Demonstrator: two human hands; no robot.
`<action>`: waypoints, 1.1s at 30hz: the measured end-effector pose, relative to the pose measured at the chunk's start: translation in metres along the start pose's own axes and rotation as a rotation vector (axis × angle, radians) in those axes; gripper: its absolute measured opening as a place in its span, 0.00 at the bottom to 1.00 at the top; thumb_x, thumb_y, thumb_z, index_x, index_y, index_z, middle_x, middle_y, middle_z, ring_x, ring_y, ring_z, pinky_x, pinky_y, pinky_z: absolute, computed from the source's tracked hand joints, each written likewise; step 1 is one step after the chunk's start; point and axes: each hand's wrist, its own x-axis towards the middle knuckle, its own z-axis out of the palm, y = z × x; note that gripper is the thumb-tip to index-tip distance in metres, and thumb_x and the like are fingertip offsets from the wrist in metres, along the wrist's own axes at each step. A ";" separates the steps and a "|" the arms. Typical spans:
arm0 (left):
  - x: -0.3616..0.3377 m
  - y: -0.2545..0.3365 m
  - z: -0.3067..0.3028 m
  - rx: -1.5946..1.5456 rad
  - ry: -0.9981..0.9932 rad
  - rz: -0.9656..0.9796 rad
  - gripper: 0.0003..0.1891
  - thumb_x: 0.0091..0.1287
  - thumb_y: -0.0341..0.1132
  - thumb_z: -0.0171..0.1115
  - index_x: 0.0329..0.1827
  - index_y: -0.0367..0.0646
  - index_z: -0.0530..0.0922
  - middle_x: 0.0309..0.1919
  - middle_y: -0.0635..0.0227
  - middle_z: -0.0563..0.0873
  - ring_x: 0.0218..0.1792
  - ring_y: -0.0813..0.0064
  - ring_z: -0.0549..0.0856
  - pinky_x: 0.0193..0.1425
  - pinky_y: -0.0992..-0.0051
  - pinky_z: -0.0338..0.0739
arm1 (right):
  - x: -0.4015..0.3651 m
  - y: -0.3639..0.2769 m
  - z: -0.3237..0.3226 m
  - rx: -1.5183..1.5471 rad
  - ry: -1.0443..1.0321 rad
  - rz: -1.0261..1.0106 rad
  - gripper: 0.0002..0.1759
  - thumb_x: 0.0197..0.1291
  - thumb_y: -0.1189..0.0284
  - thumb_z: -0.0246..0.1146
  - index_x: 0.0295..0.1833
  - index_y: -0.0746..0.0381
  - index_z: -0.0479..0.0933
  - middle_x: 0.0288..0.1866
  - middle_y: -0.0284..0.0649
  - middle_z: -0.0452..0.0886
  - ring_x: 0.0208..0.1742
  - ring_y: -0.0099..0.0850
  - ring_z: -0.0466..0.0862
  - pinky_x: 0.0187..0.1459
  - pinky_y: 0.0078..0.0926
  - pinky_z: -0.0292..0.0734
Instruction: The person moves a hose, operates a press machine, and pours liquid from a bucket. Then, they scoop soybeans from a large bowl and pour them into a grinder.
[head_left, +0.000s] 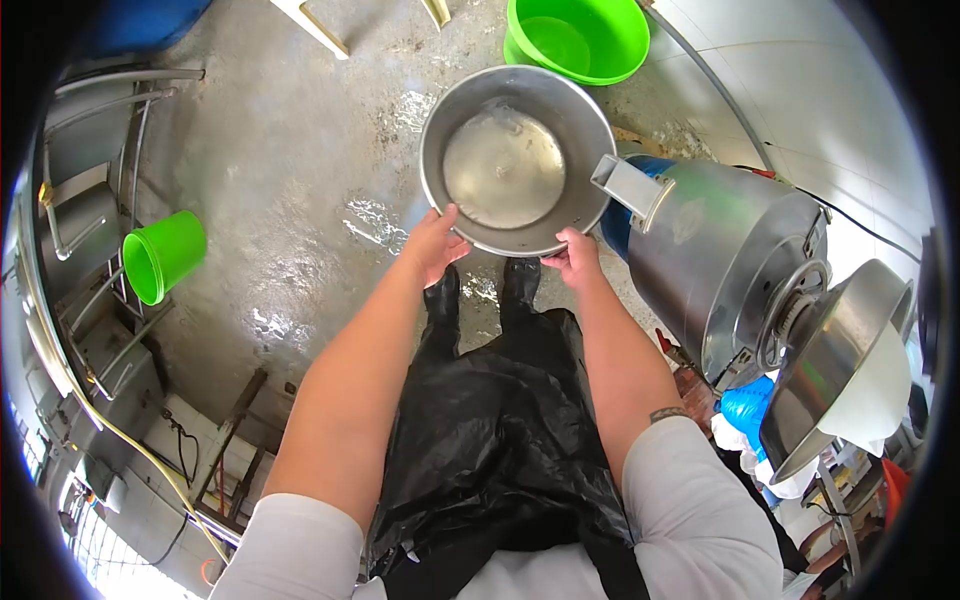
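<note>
The left hand (437,246) and right hand (577,258) grip the round silver metal pot (505,165), and should share its weight evenly.

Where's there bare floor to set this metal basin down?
The widest bare patch is the wet-looking floor between the metal basin and the green bucket. It's crowded right of the basin, by the steel machine, and beyond it, by the green tub.

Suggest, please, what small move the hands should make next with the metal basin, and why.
Probably ease the metal basin slightly rightward: the left hand and right hand both hold its near side, and the spout of the steel machine overlaps only its right edge in this view, though relative heights are unclear.
</note>
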 end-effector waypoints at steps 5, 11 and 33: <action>0.000 0.012 0.015 0.166 0.059 0.042 0.37 0.81 0.51 0.59 0.84 0.47 0.52 0.80 0.60 0.66 0.74 0.54 0.73 0.78 0.51 0.66 | 0.003 0.014 0.016 -0.016 0.128 -0.021 0.23 0.67 0.66 0.63 0.64 0.66 0.73 0.58 0.52 0.83 0.48 0.51 0.89 0.47 0.62 0.88; -0.084 0.012 -0.028 0.338 0.069 -0.020 0.42 0.80 0.58 0.57 0.89 0.50 0.51 0.82 0.61 0.65 0.73 0.58 0.75 0.69 0.58 0.74 | -0.074 -0.010 0.035 -0.043 0.245 0.061 0.27 0.77 0.64 0.56 0.75 0.63 0.63 0.71 0.52 0.72 0.50 0.59 0.87 0.46 0.59 0.90; -0.265 0.010 -0.071 1.178 0.304 0.301 0.23 0.72 0.51 0.64 0.48 0.35 0.84 0.36 0.55 0.88 0.41 0.62 0.88 0.48 0.60 0.80 | -0.362 0.138 -0.192 -0.730 0.215 0.021 0.19 0.66 0.63 0.62 0.54 0.65 0.82 0.35 0.47 0.86 0.28 0.35 0.86 0.28 0.35 0.81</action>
